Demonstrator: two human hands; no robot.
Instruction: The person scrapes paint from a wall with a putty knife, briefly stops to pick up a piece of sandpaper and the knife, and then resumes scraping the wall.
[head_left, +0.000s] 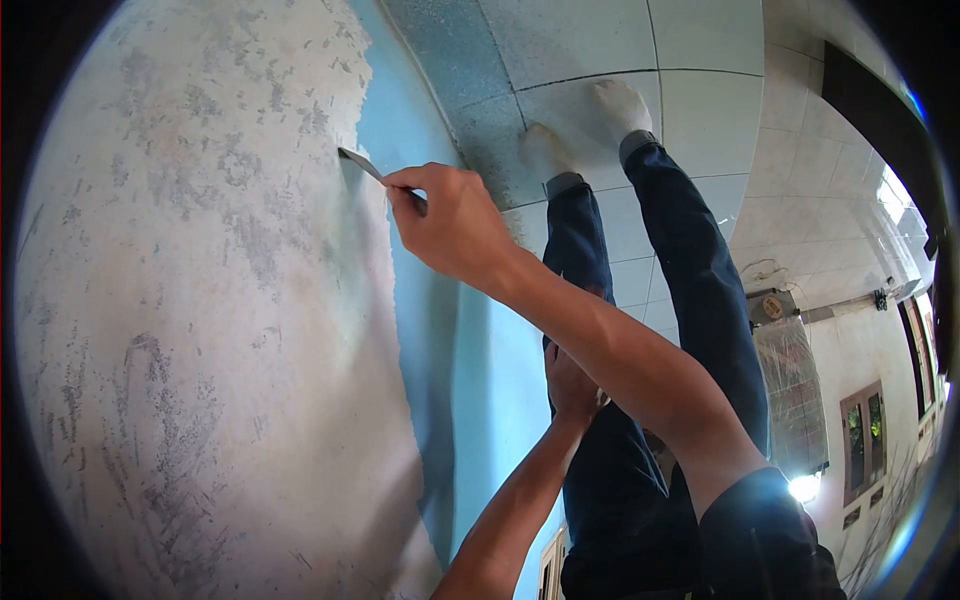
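My right hand (447, 217) is closed around a thin metal scraper (366, 167), whose blade tip touches the wall. Around the tip the wall is a whitish, patchy scraped surface (230, 270) with grey marks. A band of blue paint (408, 130) with a ragged edge lies just beside the blade, running down toward the floor. Lower in the view, my left hand (573, 385) rests against my dark trouser leg (600, 450). My right forearm partly covers it, and its fingers are mostly hidden.
My feet stand on a tiled floor (710, 120) with dusty patches along the wall's base. On the right are a box-like object (772, 306), a sheet-covered object (790, 385), a bright light (804, 488) and a wooden-framed window (863, 440) in a pale wall.
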